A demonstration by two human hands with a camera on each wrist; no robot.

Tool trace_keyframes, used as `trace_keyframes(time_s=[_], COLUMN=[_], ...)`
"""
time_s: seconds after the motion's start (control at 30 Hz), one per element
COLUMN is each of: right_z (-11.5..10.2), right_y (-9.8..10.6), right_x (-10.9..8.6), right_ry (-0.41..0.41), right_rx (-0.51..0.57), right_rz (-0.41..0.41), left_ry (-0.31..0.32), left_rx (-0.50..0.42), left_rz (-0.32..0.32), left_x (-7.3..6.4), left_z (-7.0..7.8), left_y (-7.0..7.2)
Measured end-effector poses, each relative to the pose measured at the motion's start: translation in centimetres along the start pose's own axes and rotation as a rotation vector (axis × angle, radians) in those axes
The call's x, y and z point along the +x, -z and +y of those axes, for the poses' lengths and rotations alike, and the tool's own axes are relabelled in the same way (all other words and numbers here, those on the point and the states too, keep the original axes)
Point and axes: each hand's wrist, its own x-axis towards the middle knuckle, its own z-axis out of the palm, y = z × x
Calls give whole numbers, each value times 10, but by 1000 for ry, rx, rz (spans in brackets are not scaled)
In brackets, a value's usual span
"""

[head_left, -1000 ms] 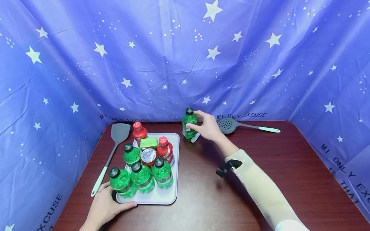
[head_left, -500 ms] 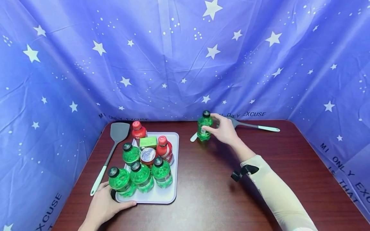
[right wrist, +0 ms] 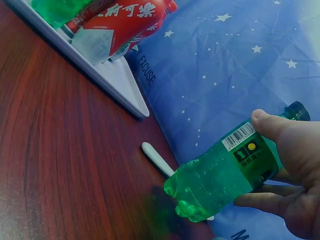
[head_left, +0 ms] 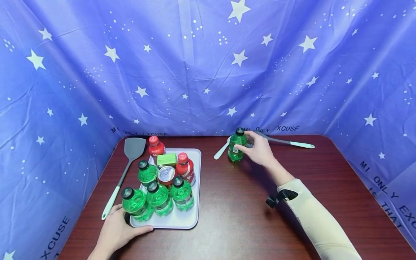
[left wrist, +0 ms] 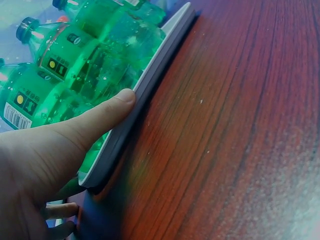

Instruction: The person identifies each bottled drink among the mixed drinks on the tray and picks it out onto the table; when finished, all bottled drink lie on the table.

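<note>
My right hand (head_left: 260, 148) holds a green plastic soda bottle (head_left: 236, 148) with a black cap, thumb on one side and fingers on the other. Whether its base touches the table cannot be told. My left hand (head_left: 115, 229) rests at the near left corner of a white tray (head_left: 196, 216); its thumb lies straight along the near rim in the left wrist view. Several green soda bottles (head_left: 159, 202) stand on the tray, with a red cola bottle (head_left: 186, 169), a drink can (head_left: 167, 175) and a green box (head_left: 167, 160). Another red cola bottle (head_left: 156, 147) stands at its far left corner.
A grey spatula (head_left: 134, 148) lies left of the tray. By the back curtain (head_left: 195, 72) lies a utensil with a grey shaft and pale green handle (head_left: 302, 144), its head hidden by my right hand. Another pale handle (head_left: 221, 152) pokes out behind the held bottle.
My right hand has carried the green soda bottle to the right and slightly nearer to me, across the pale handle. The left hand and the tray have stayed put.
</note>
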Motion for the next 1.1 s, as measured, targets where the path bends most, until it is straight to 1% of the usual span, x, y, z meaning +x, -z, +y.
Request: trace_keyframes(time_s=[0.2,0.37,0.77,0.97,1.03,1.1], right_z=[1,4,9,6,1,-6], right_y=[2,1,-3,2,5,9], right_x=[-3,-5,-7,-1,5,13], right_ry=[-4,-18,-32,-52,-58,-48], right_rx=[17,33,9,-4,9,29], right_rz=[-5,-10,-12,-53,-67,-70], left_ry=[-3,-8,-2,4,1,2], left_rx=[1,-4,-1,2,3,2], left_rz=[4,22,19,13,11,15], left_x=[0,-2,-2,-2,-1,-1], left_z=[0,0,0,1,2,2], left_y=[0,-1,0,1,2,2])
